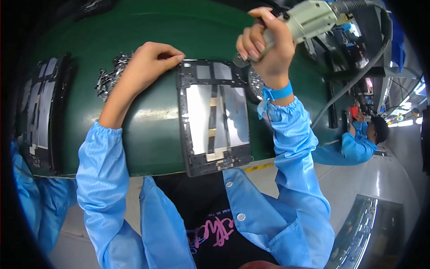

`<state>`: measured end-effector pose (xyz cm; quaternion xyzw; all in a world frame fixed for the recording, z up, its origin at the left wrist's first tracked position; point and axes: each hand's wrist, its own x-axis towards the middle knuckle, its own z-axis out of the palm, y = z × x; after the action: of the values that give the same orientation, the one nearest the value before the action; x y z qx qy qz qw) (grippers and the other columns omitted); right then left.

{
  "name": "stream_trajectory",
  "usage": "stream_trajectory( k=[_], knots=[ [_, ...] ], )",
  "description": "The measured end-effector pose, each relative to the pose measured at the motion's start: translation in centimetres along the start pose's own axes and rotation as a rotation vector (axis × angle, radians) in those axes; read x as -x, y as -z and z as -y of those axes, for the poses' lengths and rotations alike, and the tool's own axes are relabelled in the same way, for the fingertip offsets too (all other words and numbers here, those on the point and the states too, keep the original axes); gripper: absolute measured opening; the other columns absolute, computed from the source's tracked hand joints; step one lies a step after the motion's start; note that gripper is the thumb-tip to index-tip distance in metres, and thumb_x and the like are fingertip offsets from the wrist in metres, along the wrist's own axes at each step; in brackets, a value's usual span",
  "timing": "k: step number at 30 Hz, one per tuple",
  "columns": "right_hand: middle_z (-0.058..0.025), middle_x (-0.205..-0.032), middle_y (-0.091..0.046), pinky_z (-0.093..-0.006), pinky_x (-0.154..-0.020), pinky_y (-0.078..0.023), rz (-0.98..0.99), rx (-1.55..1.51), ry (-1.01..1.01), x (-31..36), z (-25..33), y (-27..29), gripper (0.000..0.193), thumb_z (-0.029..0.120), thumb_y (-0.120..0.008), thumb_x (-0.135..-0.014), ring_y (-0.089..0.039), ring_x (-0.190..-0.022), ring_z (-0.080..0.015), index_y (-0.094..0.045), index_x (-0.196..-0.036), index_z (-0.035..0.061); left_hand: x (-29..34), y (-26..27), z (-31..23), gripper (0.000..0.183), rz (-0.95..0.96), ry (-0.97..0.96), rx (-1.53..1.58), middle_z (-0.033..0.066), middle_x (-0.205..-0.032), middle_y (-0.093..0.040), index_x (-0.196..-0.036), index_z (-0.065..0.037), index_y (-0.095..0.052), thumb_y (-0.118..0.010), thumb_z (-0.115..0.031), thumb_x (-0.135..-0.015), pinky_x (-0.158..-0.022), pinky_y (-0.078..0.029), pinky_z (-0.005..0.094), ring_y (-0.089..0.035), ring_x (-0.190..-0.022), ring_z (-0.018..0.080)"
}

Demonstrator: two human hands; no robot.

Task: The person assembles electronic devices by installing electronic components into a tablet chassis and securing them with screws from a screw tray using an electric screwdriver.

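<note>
An opened tablet [236, 107] lies on the green worktop, its silvery battery cells and dark inner frame facing up. At its far left corner is my left hand [154, 62], thumb and forefinger pinched together; whether anything small sits between them is hidden. My right hand [268, 49] is wrapped round a pale electric screwdriver [309, 20], raised beyond the tablet's far right corner. The tool's nose points down and left, and I cannot make out its bit touching the tablet. Partly behind my right wrist stands a round dish of small metal pieces [255, 84].
Small dark metal parts [105, 83] lie heaped beside my left forearm. More opened tablets [45, 112] rest at the far left of the green worktop [152, 121]. The screwdriver's grey cable [358, 74] loops down on the right. Another person in blue [356, 145] sits further right.
</note>
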<state>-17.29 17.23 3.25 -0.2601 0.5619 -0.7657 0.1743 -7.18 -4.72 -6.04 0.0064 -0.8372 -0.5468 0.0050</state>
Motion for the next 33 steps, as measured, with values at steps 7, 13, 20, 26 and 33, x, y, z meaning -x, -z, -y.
stream_trajectory(
  k=[7, 13, 20, 26, 33],
  knots=[
    [-0.0019, -0.048, -0.039, -0.0304, -0.04, -0.04, 0.084, -0.103, -0.055, -1.8, -3.4, -5.5, 0.019, 0.018, -0.053, -0.1, -0.039, -0.035, -0.014, -0.059, -0.101, -0.0008, -0.2, -0.2, -0.1, 0.025, 0.002, -0.028, 0.039, 0.009, -0.083, -0.071, -0.103, 0.006, -0.071, -0.068, -0.016, -0.091, -0.071, -0.051, 0.0271, -0.063, -0.075, 0.0116],
    [-0.0007, -0.05, -0.036, -0.0306, -0.041, -0.039, 0.073, -0.028, 0.032, -2.4, -5.0, -6.8, 0.024, 0.021, -0.052, -0.098, -0.038, -0.038, -0.0131, -0.059, -0.101, -0.0021, -0.1, 0.2, -0.2, 0.024, -0.025, -0.034, 0.008, 0.017, -0.089, -0.074, -0.101, 0.0, -0.074, -0.07, -0.018, -0.085, -0.075, -0.054, 0.033, -0.071, -0.078, 0.023],
    [-0.0015, -0.05, -0.038, -0.0314, -0.041, -0.039, 0.065, -0.053, 0.061, -2.6, -5.9, -6.5, 0.023, 0.019, -0.058, -0.094, -0.041, -0.039, -0.013, -0.061, -0.095, -0.0036, -0.1, 0.1, 0.0, 0.024, -0.039, -0.048, 0.03, 0.0176, -0.088, -0.074, -0.1, 0.0, -0.075, -0.07, -0.017, -0.083, -0.075, -0.054, 0.033, -0.071, -0.077, 0.024],
    [-0.0009, -0.049, -0.037, -0.0291, -0.04, -0.039, 0.044, -0.086, -0.007, -2.2, -6.5, -6.3, 0.019, 0.018, -0.053, -0.1, -0.038, -0.036, -0.0132, -0.059, -0.101, 0.0002, -0.2, -0.2, 0.4, 0.023, -0.058, -0.081, 0.045, 0.0174, -0.087, -0.074, -0.098, 0.0, -0.075, -0.07, -0.017, -0.083, -0.074, -0.055, 0.0332, -0.071, -0.076, 0.0239],
    [-0.001, -0.048, -0.037, -0.029, -0.04, -0.039, 0.051, -0.089, 0.001, -1.9, -6.5, -6.4, 0.019, 0.018, -0.053, -0.1, -0.038, -0.036, -0.0129, -0.058, -0.101, -0.0002, -0.1, 0.1, -0.1, 0.023, -0.037, -0.057, 0.01, 0.0176, -0.087, -0.074, -0.098, -0.001, -0.075, -0.071, -0.016, -0.082, -0.073, -0.055, 0.0331, -0.071, -0.075, 0.0231]
  ],
)
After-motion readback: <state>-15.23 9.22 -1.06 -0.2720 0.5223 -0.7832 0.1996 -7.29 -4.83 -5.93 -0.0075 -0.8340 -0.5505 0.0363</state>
